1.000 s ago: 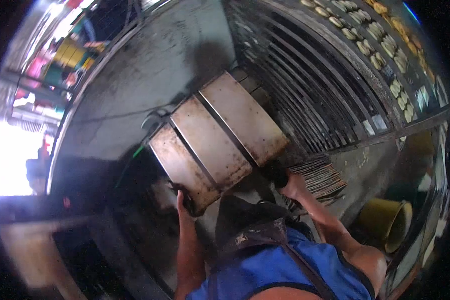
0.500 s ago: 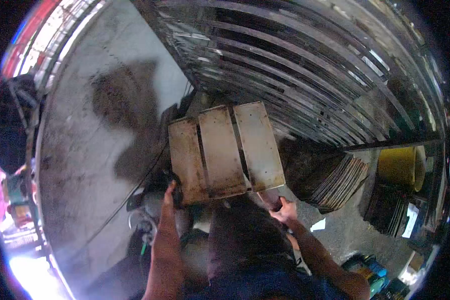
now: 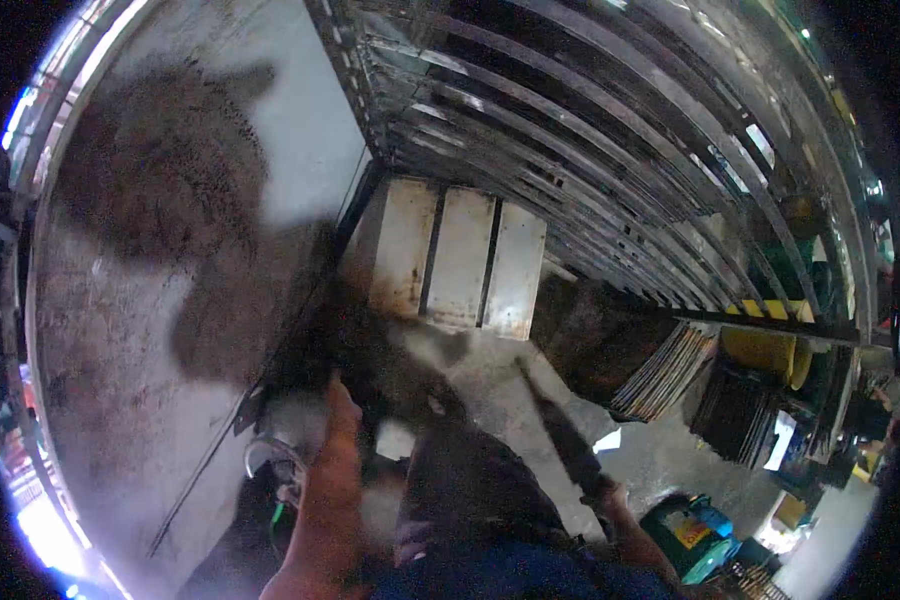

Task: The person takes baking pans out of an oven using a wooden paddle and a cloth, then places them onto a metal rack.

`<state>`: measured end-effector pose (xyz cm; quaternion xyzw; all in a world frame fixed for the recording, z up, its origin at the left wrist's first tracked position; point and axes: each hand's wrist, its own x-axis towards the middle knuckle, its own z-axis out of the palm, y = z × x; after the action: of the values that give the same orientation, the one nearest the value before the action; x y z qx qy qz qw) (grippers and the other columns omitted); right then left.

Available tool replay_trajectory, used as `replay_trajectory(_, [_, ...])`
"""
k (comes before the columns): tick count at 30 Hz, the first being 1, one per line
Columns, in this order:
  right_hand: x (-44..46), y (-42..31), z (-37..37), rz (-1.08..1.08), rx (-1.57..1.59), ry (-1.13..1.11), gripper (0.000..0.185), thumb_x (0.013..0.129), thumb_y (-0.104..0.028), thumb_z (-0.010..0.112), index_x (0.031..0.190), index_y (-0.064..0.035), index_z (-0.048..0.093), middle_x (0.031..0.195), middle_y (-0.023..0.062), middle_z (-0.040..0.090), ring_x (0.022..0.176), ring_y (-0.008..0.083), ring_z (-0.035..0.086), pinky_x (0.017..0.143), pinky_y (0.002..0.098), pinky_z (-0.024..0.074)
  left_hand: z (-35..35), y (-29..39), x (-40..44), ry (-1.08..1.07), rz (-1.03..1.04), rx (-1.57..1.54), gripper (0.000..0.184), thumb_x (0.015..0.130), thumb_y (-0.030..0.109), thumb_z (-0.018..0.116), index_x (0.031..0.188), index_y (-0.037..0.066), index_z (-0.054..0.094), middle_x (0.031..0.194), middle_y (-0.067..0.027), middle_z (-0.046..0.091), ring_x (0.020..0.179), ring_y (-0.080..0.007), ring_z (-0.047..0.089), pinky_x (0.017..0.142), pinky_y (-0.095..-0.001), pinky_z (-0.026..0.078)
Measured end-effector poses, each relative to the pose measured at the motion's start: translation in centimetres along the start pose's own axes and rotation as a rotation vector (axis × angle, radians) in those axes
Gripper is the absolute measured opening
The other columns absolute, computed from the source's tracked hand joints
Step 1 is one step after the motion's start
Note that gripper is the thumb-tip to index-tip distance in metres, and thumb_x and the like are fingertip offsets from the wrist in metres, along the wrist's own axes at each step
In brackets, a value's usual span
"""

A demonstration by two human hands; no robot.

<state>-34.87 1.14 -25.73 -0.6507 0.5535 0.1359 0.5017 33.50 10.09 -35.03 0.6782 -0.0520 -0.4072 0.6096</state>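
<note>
Three pale, rust-stained panels [image 3: 460, 258] stand side by side in the far corner, dark gaps between them. My left hand [image 3: 341, 397] is at the lower middle, near the wall and apart from the panels. It is dim there, and its fingers are not clear. Lower right is my right hand [image 3: 607, 494], also away from the panels, its fingers small and dark. A long dark shape [image 3: 562, 432] runs from it toward the panels; I cannot tell whether this is a shadow or something held.
A slatted metal rack [image 3: 590, 130] slopes along the right. Beneath it are stacked thin sheets [image 3: 663, 372], a yellow drum [image 3: 767, 352] and a dark stack [image 3: 735, 420]. A green container [image 3: 685, 535] stands at lower right. A stained pale wall [image 3: 300, 150] fills the left.
Both hands were at the panels' lower edge and are now away from it. The panels look smaller and farther off, in the corner. My right hand has moved down and right.
</note>
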Motion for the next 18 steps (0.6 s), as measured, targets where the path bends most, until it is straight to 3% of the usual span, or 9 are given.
replay_trajectory(2, [0.5,-10.0,-4.3,0.024,0.211,0.198,0.064,0.064,-0.033,0.087,0.114,-0.0017,0.061,0.103,0.0107,0.069,0.093,0.0227,0.064,0.082,0.0394,0.0515,2.8,-3.0,-1.1,-0.059,-0.042,0.019,0.062,0.088,0.047,0.062,0.131,0.004,0.054,0.128,-0.0132,0.057,0.113,-0.0310,0.055,0.100,-0.0453,0.044])
replay_trajectory(6, [5.8,-19.7,-9.3,0.349,-0.288,-0.004,0.059,0.071,-0.032,0.082,0.116,-0.0004,0.061,0.105,0.0133,0.068,0.094,0.0244,0.063,0.086,0.0402,0.0501,10.5,-5.5,-0.8,-0.096,-0.020,0.039,0.053,0.092,0.044,0.057,0.128,0.005,0.055,0.120,-0.0108,0.059,0.107,-0.0289,0.056,0.098,-0.0455,0.044])
replay_trajectory(8, [5.9,-23.1,-10.0,0.081,0.089,0.009,0.057,0.072,-0.033,0.081,0.115,-0.0009,0.061,0.104,0.0125,0.067,0.094,0.0244,0.062,0.085,0.0405,0.0500,13.8,-5.5,1.8,-0.119,0.057,0.026,0.049,0.093,0.042,0.054,0.126,0.005,0.055,0.115,-0.0096,0.061,0.104,-0.0278,0.057,0.097,-0.0456,0.045])
replay_trajectory(11, [8.1,-17.8,-9.7,-0.174,0.039,0.038,0.056,0.073,-0.033,0.081,0.115,-0.0026,0.061,0.107,0.0124,0.065,0.097,0.0240,0.060,0.086,0.0404,0.0491,16.2,-4.3,7.3,-0.201,0.180,-0.056,0.044,0.096,0.040,0.050,0.123,0.006,0.055,0.109,-0.0078,0.062,0.099,-0.0263,0.058,0.096,-0.0458,0.045])
replay_trajectory(13, [6.8,-18.9,-10.8,-0.157,0.089,0.056,0.056,0.073,-0.032,0.081,0.116,-0.0026,0.060,0.109,0.0126,0.064,0.100,0.0238,0.060,0.087,0.0403,0.0484,16.7,-3.6,10.2,-0.241,0.207,-0.112,0.042,0.097,0.039,0.049,0.122,0.006,0.056,0.107,-0.0072,0.063,0.097,-0.0257,0.058,0.096,-0.0459,0.045])
replay_trajectory(14, [5.3,-21.3,-11.4,-0.138,0.148,0.073,0.056,0.073,-0.032,0.080,0.116,-0.0026,0.060,0.110,0.0128,0.064,0.103,0.0235,0.059,0.089,0.0402,0.0478,16.6,-3.2,11.4,-0.377,0.129,-0.336,0.042,0.097,0.041,0.047,0.121,0.007,0.056,0.106,-0.0077,0.063,0.097,-0.0263,0.058,0.095,-0.0462,0.046])
replay_trajectory(15, [3.9,-29.5,-14.3,0.034,0.036,-0.135,0.056,0.074,-0.030,0.080,0.119,-0.0033,0.059,0.112,0.0125,0.064,0.105,0.0239,0.059,0.091,0.0399,0.0468,16.1,-3.1,12.8,-0.508,0.052,-0.561,0.043,0.098,0.042,0.045,0.120,0.007,0.057,0.105,-0.0082,0.063,0.096,-0.0268,0.059,0.094,-0.0466,0.047])
replay_trajectory(16, [4.2,-28.5,-14.3,0.031,0.032,-0.131,0.056,0.074,-0.030,0.080,0.119,-0.0033,0.059,0.112,0.0125,0.064,0.105,0.0239,0.059,0.091,0.0399,0.0468,15.4,-2.8,14.1,-0.640,-0.025,-0.782,0.044,0.098,0.044,0.043,0.119,0.008,0.057,0.105,-0.0087,0.063,0.096,-0.0274,0.059,0.093,-0.0469,0.048])
replay_trajectory(18, [4.7,-25.4,-13.5,-0.272,0.167,-0.149,0.059,0.075,-0.028,0.079,0.123,-0.0025,0.058,0.113,0.0128,0.064,0.106,0.0232,0.060,0.091,0.0388,0.0472,13.7,-4.0,15.4,-0.764,-0.106,-1.009,0.044,0.099,0.045,0.041,0.118,0.009,0.058,0.104,-0.0092,0.063,0.096,-0.0279,0.059,0.092,-0.0473,0.048])
